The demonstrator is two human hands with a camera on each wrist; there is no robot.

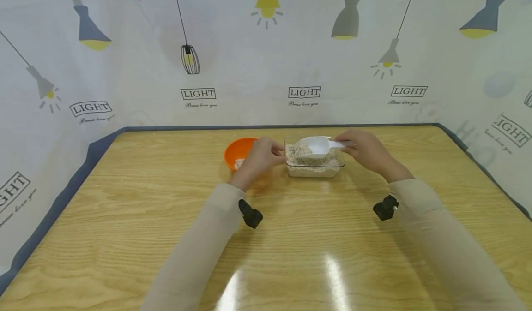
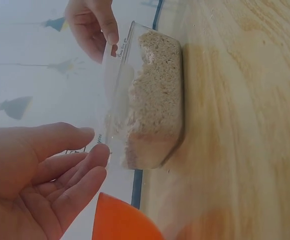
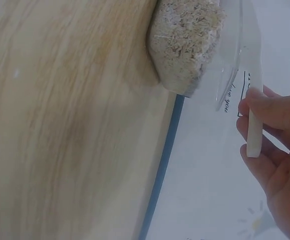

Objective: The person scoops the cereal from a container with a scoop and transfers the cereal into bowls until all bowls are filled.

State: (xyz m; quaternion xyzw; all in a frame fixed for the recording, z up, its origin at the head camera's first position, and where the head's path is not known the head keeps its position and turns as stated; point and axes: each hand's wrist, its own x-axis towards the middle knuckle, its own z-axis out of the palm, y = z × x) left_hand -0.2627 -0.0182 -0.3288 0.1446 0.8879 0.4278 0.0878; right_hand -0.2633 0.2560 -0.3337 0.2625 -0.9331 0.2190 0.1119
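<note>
My right hand [image 1: 365, 152] pinches the handle of a white scoop [image 1: 317, 146] between thumb and fingers. The scoop is held over a clear rectangular container [image 1: 313, 171], with oat-like flakes [image 1: 302, 150] at its mouth. More pale flakes fill much of the container, seen through its wall in the left wrist view [image 2: 157, 82]. My left hand [image 1: 262, 156] is at the container's left rim, fingers loosely bent, thumb and fingertips apart and right at the edge. Just left of that hand stands an orange bowl [image 1: 232, 152], partly hidden by it, with some flakes [image 1: 238, 163] inside.
The wooden table [image 1: 166, 209] reaches back to a dark blue edge strip [image 1: 199, 128]. Behind it hangs a white backdrop [image 1: 249, 62] printed with lamps. Black wrist cameras sit on both sleeves [image 1: 208, 237].
</note>
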